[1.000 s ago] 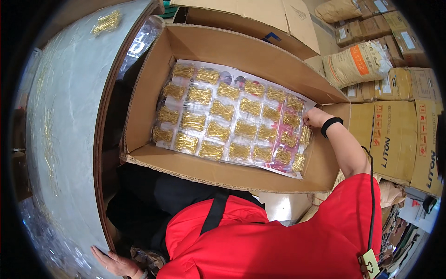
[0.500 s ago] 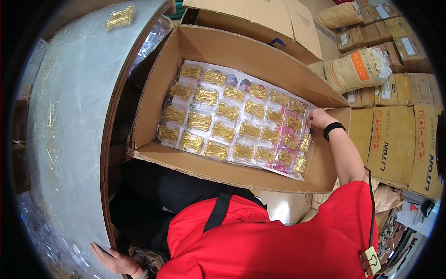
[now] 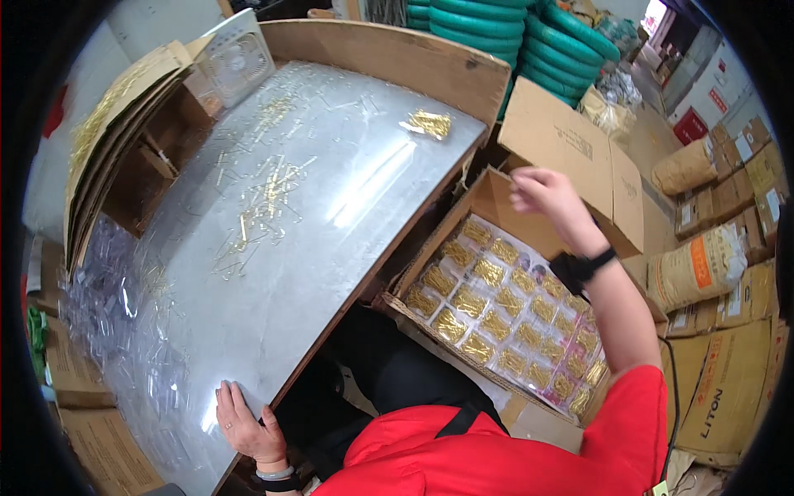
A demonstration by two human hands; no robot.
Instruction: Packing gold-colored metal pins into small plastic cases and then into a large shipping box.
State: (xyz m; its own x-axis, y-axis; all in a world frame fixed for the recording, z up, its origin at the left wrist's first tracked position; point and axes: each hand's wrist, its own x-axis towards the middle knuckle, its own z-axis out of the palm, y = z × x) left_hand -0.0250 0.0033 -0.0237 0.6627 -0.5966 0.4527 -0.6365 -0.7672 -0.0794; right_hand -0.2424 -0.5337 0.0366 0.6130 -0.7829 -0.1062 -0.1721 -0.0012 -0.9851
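Observation:
My left hand point(image 3: 251, 423) lies flat on the grey metal tabletop point(image 3: 331, 273) at its near edge, fingers stretched out and holding nothing. My right hand point(image 3: 542, 197) is raised over the far end of an open cardboard box point(image 3: 496, 197), its fingers curled in. Nothing shows sticking out of them. In the box, rows of clear packets of gold wire pins point(image 3: 496, 324) lie on a printed sheet. One gold bundle of pins point(image 3: 432, 124) sits on the table's far right corner, left of my right hand. Loose gold pins point(image 3: 269, 198) are scattered across the middle of the table.
Clear plastic sleeves point(image 3: 124, 331) pile up along the table's left side, below a cardboard organiser point(image 3: 136, 157). A white fan point(image 3: 236, 62) stands behind. Green coils point(image 3: 480, 25), a sack point(image 3: 695, 264) and stacked cartons point(image 3: 732, 364) stand at the back and right.
My right hand has lifted from the box's right end and moved toward its far end, near the table. The view has swung left, showing more tabletop. My left hand stays at the table edge.

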